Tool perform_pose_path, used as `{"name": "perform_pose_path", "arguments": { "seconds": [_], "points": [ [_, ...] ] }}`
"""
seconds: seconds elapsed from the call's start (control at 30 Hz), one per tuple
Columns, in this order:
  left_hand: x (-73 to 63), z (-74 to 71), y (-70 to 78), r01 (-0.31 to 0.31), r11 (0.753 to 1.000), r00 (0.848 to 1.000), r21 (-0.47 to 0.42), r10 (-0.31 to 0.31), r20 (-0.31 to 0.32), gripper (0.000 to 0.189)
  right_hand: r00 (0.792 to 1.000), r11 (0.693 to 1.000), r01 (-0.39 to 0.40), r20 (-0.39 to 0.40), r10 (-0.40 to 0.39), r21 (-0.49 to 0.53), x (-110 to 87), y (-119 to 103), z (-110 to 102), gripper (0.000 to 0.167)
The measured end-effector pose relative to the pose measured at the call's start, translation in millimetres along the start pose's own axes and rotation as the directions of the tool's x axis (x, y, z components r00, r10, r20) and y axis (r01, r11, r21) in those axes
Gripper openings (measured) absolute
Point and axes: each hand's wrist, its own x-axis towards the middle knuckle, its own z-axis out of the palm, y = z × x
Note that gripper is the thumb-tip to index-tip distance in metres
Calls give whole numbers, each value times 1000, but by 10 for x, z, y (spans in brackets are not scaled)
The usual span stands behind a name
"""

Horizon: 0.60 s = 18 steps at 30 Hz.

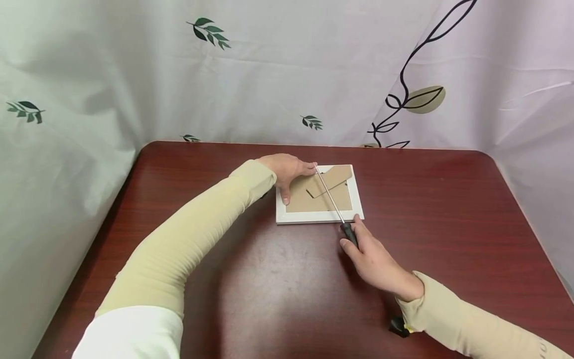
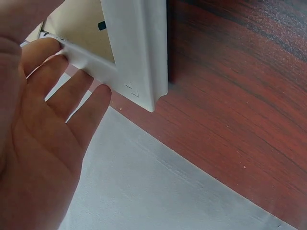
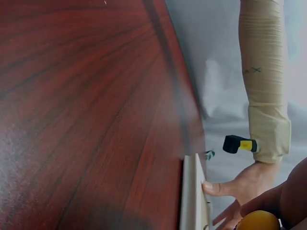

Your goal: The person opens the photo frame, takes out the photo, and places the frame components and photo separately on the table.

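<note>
A white picture frame (image 1: pixel 309 217) lies face down on the table, showing its brown backing board (image 1: pixel 298 202) and a hinged stand flap (image 1: pixel 334 179). My left hand (image 1: pixel 284 169) rests on its far left part, thumb spread over the board. Its fairly straight fingers (image 2: pixel 88 103) touch the frame's outer edge in the left wrist view. My right hand (image 1: pixel 374 264) grips the black handle of a screwdriver (image 1: pixel 332 199) at the near right corner. The shaft crosses diagonally above the backing, its tip by my left fingertips. In the right wrist view the handle's rounded end (image 3: pixel 259 221) is yellow-orange.
The dark red wooden table (image 1: pixel 448 209) has rounded far corners. A pale curtain with leaf prints (image 1: pixel 264 75) hangs behind and beside it. Small black camera units sit at my right wrist (image 1: pixel 398 326) and left wrist (image 3: pixel 237 144).
</note>
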Motion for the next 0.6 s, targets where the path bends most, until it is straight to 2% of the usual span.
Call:
{"name": "perform_pose_path", "arguments": {
  "seconds": [0.27,0.5,0.6],
  "points": [
    [-1,-7,21,-8,1000,999,11,8,33,116,999,999,-33,15,33,19,42,-22,5,24],
    [-13,-36,58,20,1000,995,-5,-20,94,119,999,999,-32,12,32,12,51,-16,37,19],
    [-12,-35,66,18,1000,995,5,-18,96,121,999,999,-36,11,36,10,54,-17,43,17]
  ]
}}
